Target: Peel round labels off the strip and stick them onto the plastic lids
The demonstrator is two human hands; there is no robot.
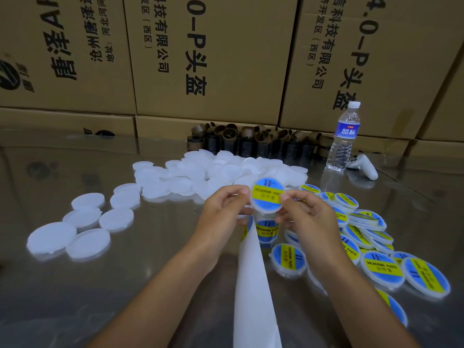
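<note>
You hold one plastic lid up above the middle of the steel table, tilted so its face looks toward you; your left hand pinches its left edge, thumb on top and fingers curled behind; your right hand pinches its right edge the same way, thumb tip pressed on the rim of the round label; that label, blue with a yellow band reading SOLDERING PASTE, already lies on the lid's face; the white strip runs from the near edge of the table up to just under your hands, between your forearms, and the next label on it shows just below the held lid; whether either hand also holds the top of the strip cannot be told, as the fingers hide it; the bare white lids lie in a loose heap just beyond your hands, with more spread singly to the near left; the labelled lids lie overlapping on the right, from beside your right hand down to the near right; at the far side a cluster of brown cardboard cores stands against the stacked cartons; a capped water bottle stands upright at the far right, with a white controller lying just to its right.
</note>
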